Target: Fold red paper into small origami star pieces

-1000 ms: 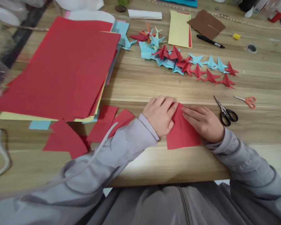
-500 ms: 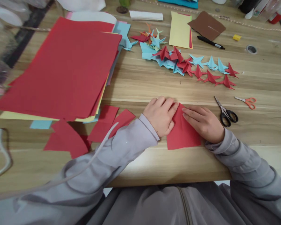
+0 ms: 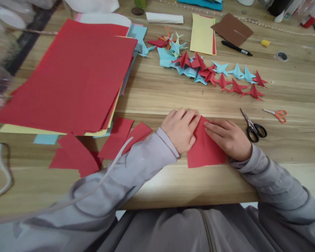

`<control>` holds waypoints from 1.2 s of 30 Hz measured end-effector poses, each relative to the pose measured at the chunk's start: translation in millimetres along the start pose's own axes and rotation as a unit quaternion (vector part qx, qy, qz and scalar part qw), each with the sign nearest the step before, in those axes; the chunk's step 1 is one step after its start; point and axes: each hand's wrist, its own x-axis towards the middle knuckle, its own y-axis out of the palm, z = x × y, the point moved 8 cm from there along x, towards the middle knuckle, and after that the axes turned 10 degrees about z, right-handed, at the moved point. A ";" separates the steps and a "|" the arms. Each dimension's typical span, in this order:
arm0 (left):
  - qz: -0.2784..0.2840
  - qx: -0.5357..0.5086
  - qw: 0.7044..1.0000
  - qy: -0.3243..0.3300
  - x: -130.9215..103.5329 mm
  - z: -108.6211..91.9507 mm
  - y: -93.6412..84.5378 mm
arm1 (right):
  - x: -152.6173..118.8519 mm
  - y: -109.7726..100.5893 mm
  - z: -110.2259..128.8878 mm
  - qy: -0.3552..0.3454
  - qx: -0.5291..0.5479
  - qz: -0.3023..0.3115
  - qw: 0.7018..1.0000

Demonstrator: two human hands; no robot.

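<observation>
A piece of red paper (image 3: 205, 150), folded to a point at its far end, lies flat on the table in front of me. My left hand (image 3: 180, 129) has its fingers bent and closed on the paper's left side near the tip, with the thumb tucked along the edge. On the right side my right hand (image 3: 228, 138) presses the paper down, its fingers held together close to the same tip. What the fingertips pinch underneath is hidden. Black-handled scissors (image 3: 253, 127) rest just beyond my right hand, beside small orange-handled scissors (image 3: 277, 113).
A large stack of red sheets (image 3: 76, 77) covers the left side. Cut red pieces (image 3: 117, 138) lie near my left forearm, under a white cable (image 3: 118, 155). Folded red cranes (image 3: 223, 81) and blue cranes (image 3: 237, 71) stand farther back, with a pen (image 3: 236, 47) and yellow paper (image 3: 202, 35).
</observation>
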 end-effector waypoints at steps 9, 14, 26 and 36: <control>-0.003 -0.013 1.000 -0.005 -0.2 0.9 0.2 | -0.5 3.0 -2.8 0.017 0.026 0.013 0.999; 0.009 -0.004 1.000 -0.003 -0.5 0.5 1.8 | -0.2 1.0 -1.7 0.007 0.020 0.008 1.000; 0.010 -0.007 1.000 -0.004 -0.4 0.8 2.1 | 0.1 1.0 -1.5 0.010 0.025 0.011 1.000; 0.000 -0.003 1.000 -0.008 -0.1 1.5 1.0 | -0.1 1.6 -1.4 0.011 0.014 0.013 1.000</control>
